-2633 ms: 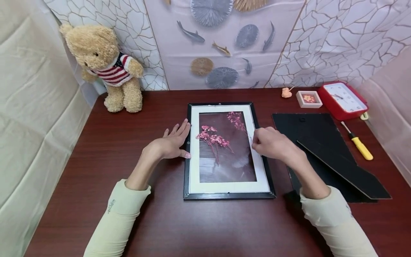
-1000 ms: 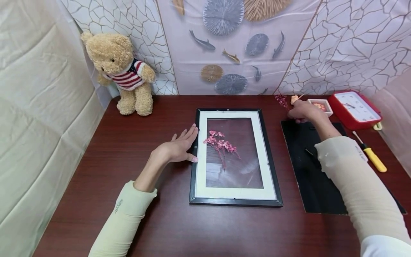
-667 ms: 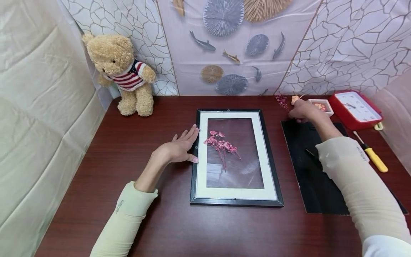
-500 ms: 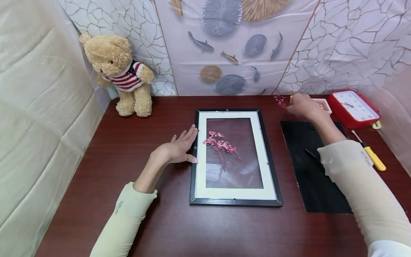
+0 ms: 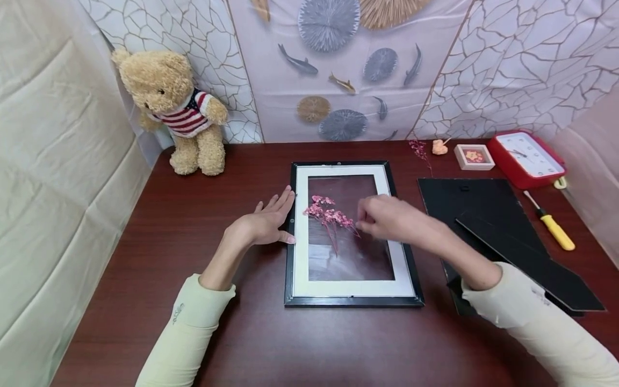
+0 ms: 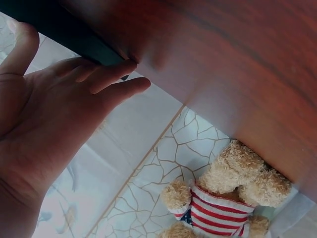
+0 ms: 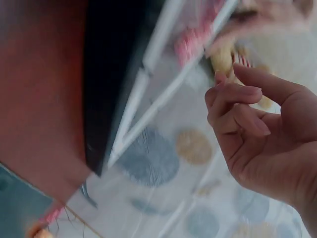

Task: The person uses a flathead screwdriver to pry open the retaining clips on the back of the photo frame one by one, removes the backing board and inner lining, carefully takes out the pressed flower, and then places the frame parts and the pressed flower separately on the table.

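Note:
A black picture frame [image 5: 353,302] with a white mat lies on the dark red table. On its glass rests a pink dried flower sprig [image 5: 331,217] with thin stems. My left hand [image 5: 258,224] touches the frame's left edge with its fingers spread, its thumb lower on the same side. Above the glass, at the right of the sprig, my right hand [image 5: 394,215] has loosely bent fingers. The right wrist view shows nothing between this hand's thumb and fingers [image 7: 247,106]. A second pink sprig [image 5: 418,150] lies at the back right.
Black backing board [image 5: 447,201] with a stand leg lies right of the frame. Behind it are a peach-coloured flower [image 5: 439,147], a small box [image 5: 474,156] and a red clock [image 5: 527,156]. A yellow screwdriver [image 5: 556,231] lies far right. A teddy bear [image 5: 186,115] sits back left.
My right hand carried one pink sprig from the frame to the back right and let go of it there. It has come back over the glass. My left hand stays on the frame's edge.

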Demonstrator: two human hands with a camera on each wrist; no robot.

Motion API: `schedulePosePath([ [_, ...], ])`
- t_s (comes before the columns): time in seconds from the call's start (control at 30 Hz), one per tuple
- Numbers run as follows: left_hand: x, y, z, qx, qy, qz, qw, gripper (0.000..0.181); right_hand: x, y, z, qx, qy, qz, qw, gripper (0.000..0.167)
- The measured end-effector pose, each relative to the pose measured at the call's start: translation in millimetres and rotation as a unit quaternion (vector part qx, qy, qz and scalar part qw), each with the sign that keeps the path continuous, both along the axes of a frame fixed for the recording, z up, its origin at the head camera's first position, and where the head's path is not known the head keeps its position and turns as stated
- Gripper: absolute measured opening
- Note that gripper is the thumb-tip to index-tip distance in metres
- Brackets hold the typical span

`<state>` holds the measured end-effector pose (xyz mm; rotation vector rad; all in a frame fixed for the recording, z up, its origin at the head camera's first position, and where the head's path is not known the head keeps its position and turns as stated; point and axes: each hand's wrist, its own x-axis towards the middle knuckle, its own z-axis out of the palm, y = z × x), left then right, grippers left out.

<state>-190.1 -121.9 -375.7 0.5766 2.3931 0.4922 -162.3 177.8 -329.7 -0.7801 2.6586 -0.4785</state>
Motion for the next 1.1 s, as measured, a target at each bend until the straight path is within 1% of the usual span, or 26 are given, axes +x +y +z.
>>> schedulePosePath([
  [0.07,-7.1,-3.2,-13.4,0.003,0.01,-0.003,0.9999,0.114,7.8,-3.7,-9.9,0.02,0.01,0.001,0.9998,0.007],
  [0.1,-5.7,-2.1,-9.8,-0.004,0.01,-0.005,0.9999,0.113,10.9,-4.8,-15.0,0.029,0.021,0.0,0.9994,0.009],
  [0.17,-5.9,-2.0,-10.8,-0.01,0.015,-0.008,0.9998,0.112,16.5,-5.4,-23.8,0.041,0.035,-0.002,0.9986,0.013],
  [0.23,-4.7,-0.8,-9.3,-0.018,0.018,-0.01,0.9996,0.111,21.3,-6.2,-30.2,0.045,0.053,-0.001,0.9976,0.012],
  [0.3,2.3,3.2,4.3,-0.034,0.016,-0.01,0.9992,0.108,25.2,-7.9,-34.6,0.051,0.072,-0.001,0.9961,0.007],
  [0.33,2.8,3.6,5.1,-0.039,0.018,-0.01,0.999,0.107,26.6,-8.9,-36.2,0.054,0.08,-0.001,0.9953,0.005],
  [0.4,4.5,5.1,8.0,-0.047,0.022,-0.01,0.9986,0.107,29.2,-11.7,-37.6,0.06,0.095,-0.003,0.9937,0.007],
  [0.47,5.4,6.0,9.5,-0.051,0.027,-0.01,0.9983,0.106,30.6,-14.1,-38.4,0.069,0.099,-0.01,0.9926,0.009],
  [0.7,7.7,7.6,12.0,-0.052,0.033,-0.014,0.998,0.107,31.6,-18.4,-36.0,0.099,0.108,-0.013,0.9892,0.003],
  [0.93,7.6,8.3,11.6,-0.049,0.032,-0.013,0.9982,0.106,27.6,-23.3,-33.7,0.111,0.079,-0.018,0.9905,0.009],
  [1.1,6.3,7.3,10.3,-0.041,0.028,-0.011,0.9987,0.105,23.5,-28.0,-33.9,0.11,0.077,-0.018,0.9907,0.022],
])
